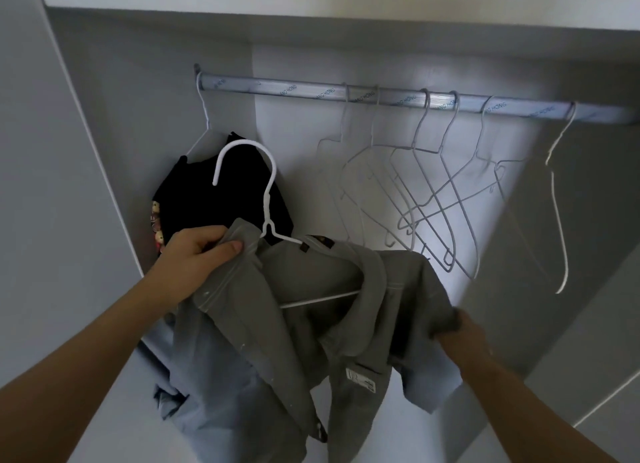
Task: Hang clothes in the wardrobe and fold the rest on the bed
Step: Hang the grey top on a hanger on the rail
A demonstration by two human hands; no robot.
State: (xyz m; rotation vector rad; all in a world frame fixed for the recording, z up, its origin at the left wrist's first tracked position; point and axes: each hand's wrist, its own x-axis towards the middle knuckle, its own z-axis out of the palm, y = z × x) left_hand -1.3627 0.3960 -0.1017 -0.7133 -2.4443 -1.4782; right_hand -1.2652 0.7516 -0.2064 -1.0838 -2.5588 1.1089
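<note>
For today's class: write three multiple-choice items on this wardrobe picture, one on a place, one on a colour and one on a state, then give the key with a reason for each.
1. Where does the black garment hang?
A. at the left end of the rail
B. at the right end of the rail
C. on a door knob

2. What colour is the hanger inside the grey shirt?
A. red
B. white
C. black

3. What state is that hanger's hook in?
A. over the rail
B. free, below the rail
C. snapped off

Key:
1 A, it hangs at the rail's far left.
2 B, white wire shows at the hook and under the collar.
3 B, the hook stands clear beneath the rail while the left hand and the right hand hold the shirt.
</note>
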